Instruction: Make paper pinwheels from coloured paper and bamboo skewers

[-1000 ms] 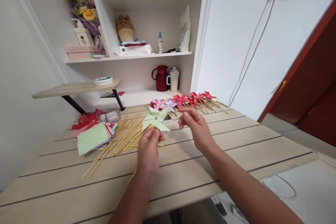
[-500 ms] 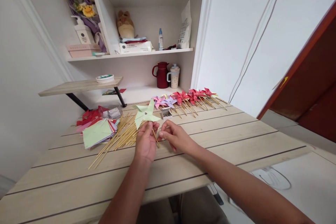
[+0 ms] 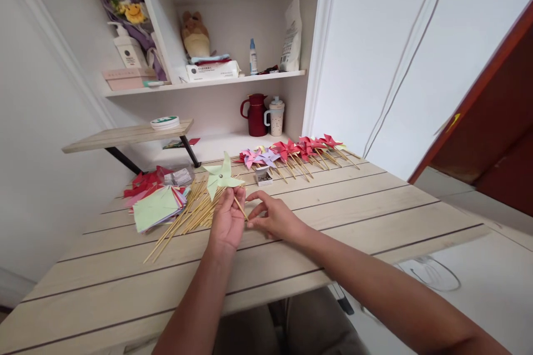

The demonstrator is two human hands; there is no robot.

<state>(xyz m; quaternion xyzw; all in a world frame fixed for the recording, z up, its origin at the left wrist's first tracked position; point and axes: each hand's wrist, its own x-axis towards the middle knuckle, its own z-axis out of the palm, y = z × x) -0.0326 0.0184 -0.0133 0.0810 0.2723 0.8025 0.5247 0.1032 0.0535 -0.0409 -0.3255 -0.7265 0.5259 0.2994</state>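
A pale green paper pinwheel (image 3: 221,178) on a thin wooden stick is held up over the table. My left hand (image 3: 227,221), palm turned up, grips the stick just below the paper blades. My right hand (image 3: 272,216) is at the stick's lower end, with thumb and a finger pinching the tip and the index finger arched above. Under and left of my left hand lies a loose pile of bare sticks (image 3: 195,212). Beyond my hands is a small open white box (image 3: 264,176) of tiny dark metal pieces.
Stacked coloured paper squares (image 3: 155,209) and a clear plastic pack (image 3: 178,177) lie at left. Finished pinwheels (image 3: 287,151), red, pink and purple, line the table's back. A small raised shelf (image 3: 125,136) stands back left; a dark red jug (image 3: 255,115) and a cup (image 3: 275,116) stand behind.
The pinwheel and my left hand have shifted slightly left and tilted. My right hand has moved onto the stick's lower end. The view has shifted slightly.
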